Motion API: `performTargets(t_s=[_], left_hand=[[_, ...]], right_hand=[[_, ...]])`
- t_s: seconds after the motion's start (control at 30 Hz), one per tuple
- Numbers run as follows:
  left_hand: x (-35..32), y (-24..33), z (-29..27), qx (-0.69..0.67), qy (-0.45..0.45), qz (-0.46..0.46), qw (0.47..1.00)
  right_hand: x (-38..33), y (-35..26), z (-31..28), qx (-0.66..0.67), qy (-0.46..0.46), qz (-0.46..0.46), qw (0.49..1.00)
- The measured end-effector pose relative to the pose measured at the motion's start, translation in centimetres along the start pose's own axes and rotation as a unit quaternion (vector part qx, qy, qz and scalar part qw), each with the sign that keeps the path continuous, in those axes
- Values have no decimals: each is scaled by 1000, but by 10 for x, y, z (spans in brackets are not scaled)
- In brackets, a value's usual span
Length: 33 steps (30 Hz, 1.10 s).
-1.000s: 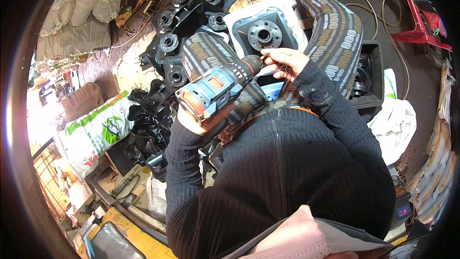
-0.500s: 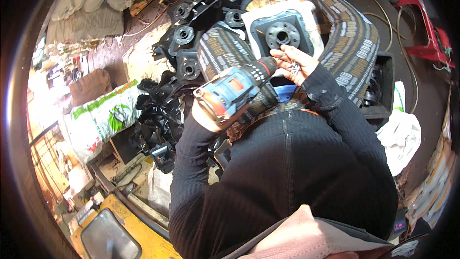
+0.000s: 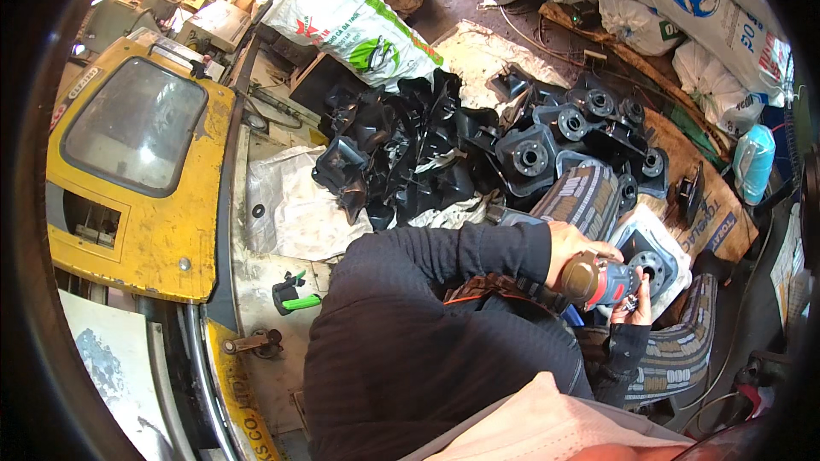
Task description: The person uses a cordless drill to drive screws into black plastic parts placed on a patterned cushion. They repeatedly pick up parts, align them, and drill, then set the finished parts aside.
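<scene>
My left hand is wrapped round a cordless drill, blue and red with a dark chuck end, tilted toward a black square-flanged part. That black part has a round grey hub with holes and lies on a white cloth between my patterned trouser legs. Fingers of my right hand are closed on small silvery screws, right beside the drill's front end and the hub. Whether the drill's tip touches a screw or the hub is hidden.
Several similar black parts with hubs stand beyond my left leg. A heap of black mouldings lies further left, near a white and green sack. A yellow machine stands at far left; white sacks are piled at the back.
The view has swung left, so the yellow machine now shows more and my hands sit further right. The drill has turned and come closer to the hub, with the right hand beside it.
</scene>
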State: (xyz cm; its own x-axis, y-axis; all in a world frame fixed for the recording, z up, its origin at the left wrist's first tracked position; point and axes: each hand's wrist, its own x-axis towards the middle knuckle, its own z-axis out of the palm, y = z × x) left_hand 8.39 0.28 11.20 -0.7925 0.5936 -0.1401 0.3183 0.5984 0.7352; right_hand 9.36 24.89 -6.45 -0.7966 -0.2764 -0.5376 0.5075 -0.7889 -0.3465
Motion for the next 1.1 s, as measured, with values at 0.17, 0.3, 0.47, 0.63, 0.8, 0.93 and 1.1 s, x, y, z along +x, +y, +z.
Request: performTargets(t_s=[0.17, 0.3, 0.47, 0.63, 0.8, 0.93, 1.1], left_hand=[[3, 6, 0, -26, -9, -43, 999], [-1, -17, 19, -46, 57, 18, 997], [-10, -25, 26, -37, 84, 22, 996], [-20, -20, 23, -38, 98, 57, 993], [-26, -21, 24, -23, 152, 117, 981], [-32, -24, 25, 24, 153, 129, 979], [-34, -33, 34, 30, 157, 142, 977]], right_hand=[[5, 0, 3, 23, 9, -9, 1000], [5, 0, 7, 12, -15, -27, 999], [7, -1, 15, -9, -10, -30, 999], [4, 1, 25, -5, -27, -33, 999], [6, 0, 30, -12, -44, -26, 999], [1, -1, 42, -25, -46, -23, 998], [0, -2, 42, -40, -51, -29, 997]])
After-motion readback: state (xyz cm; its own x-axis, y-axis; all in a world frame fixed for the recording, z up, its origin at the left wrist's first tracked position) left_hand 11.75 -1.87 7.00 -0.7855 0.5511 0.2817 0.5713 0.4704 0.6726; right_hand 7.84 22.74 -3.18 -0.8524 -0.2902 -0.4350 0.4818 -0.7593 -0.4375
